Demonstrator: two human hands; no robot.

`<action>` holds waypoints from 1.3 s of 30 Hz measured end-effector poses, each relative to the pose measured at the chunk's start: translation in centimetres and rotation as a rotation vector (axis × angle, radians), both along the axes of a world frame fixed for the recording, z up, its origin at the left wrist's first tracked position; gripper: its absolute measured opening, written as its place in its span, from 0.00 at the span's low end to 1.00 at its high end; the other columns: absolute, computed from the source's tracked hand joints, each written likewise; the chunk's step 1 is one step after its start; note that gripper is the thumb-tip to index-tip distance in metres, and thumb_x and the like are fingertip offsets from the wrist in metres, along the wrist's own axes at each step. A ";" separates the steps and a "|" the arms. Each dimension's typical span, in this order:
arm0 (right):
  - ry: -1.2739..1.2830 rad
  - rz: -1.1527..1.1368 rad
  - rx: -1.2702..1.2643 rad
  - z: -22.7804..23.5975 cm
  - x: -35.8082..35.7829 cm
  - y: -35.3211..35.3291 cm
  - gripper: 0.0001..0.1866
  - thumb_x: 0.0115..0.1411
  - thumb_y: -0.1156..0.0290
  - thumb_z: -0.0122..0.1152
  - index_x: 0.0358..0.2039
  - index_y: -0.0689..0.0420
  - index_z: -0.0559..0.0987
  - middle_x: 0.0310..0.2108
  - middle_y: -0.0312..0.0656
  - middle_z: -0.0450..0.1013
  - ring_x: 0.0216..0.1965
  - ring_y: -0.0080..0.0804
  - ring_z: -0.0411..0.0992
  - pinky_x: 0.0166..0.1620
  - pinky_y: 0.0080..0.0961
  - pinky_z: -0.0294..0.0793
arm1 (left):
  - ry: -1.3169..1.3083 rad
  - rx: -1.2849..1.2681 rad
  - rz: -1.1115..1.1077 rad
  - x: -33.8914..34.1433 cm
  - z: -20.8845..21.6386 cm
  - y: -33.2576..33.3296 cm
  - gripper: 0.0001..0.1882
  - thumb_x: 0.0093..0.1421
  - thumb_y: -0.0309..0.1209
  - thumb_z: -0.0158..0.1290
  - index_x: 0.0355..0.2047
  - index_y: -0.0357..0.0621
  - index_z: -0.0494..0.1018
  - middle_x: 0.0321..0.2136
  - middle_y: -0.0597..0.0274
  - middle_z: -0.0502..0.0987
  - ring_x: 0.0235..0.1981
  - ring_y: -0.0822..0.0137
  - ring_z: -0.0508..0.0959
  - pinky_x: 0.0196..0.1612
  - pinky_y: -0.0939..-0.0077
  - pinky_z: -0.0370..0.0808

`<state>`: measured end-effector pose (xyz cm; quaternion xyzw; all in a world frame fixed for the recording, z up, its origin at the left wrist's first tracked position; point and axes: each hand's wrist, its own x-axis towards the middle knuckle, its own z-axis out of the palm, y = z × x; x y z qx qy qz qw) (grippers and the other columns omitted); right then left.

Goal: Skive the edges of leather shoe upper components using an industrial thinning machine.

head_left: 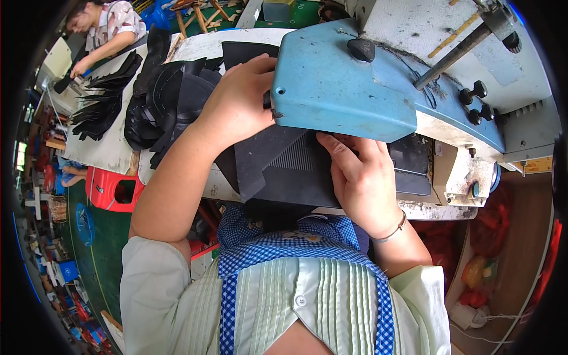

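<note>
Under the blue head of a bench machine, my two hands work from either side. My left hand is bent round the head's left end with its fingers curled; their tips are hidden behind the housing. My right hand is closed below the head's front edge, its thumb and fingers drawn in near the bed. What either hand grips is covered by the housing and the fingers. Close to both lies a flat black sheet piece with a ribbed patch, reaching over the table's front edge.
Left of the machine, black cut pieces are heaped, with more stacks on a neighbouring bench. A co-worker sits at the upper left. A red stool stands below that bench. Black knobs and a metal rod project at the right.
</note>
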<state>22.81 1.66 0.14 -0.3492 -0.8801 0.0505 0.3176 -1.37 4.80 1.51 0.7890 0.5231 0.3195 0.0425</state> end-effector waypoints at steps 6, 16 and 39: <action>0.175 0.088 -0.063 0.2 0.7 -0.1 0.18 0.51 0.77 0.70 0.45 0.61 0.82 0.42 0.46 0.77 0.43 0.48 0.76 0.48 0.40 0.75 | 0.113 -0.055 0.085 -3.9 -0.3 -0.8 0.26 0.53 0.44 0.66 0.47 0.41 0.81 0.54 0.50 0.78 0.53 0.47 0.78 0.56 0.58 0.75; -0.282 0.407 -0.032 1.4 -1.0 -2.9 0.35 0.47 0.67 0.69 0.58 0.60 0.74 0.65 0.47 0.67 0.67 0.43 0.64 0.65 0.42 0.65 | -0.641 -0.028 0.240 -5.7 -2.0 -5.5 0.11 0.62 0.26 0.61 0.45 0.38 0.80 0.38 0.61 0.83 0.33 0.76 0.80 0.35 0.81 0.76; -0.131 0.814 0.257 -5.6 -4.6 -6.1 0.23 0.53 0.70 0.61 0.50 0.60 0.82 0.44 0.36 0.71 0.48 0.28 0.71 0.47 0.23 0.74 | -0.528 -0.189 1.077 -20.4 -10.5 -9.2 0.34 0.69 0.58 0.44 0.22 0.41 0.79 0.14 0.61 0.77 0.21 0.64 0.80 0.30 0.67 0.73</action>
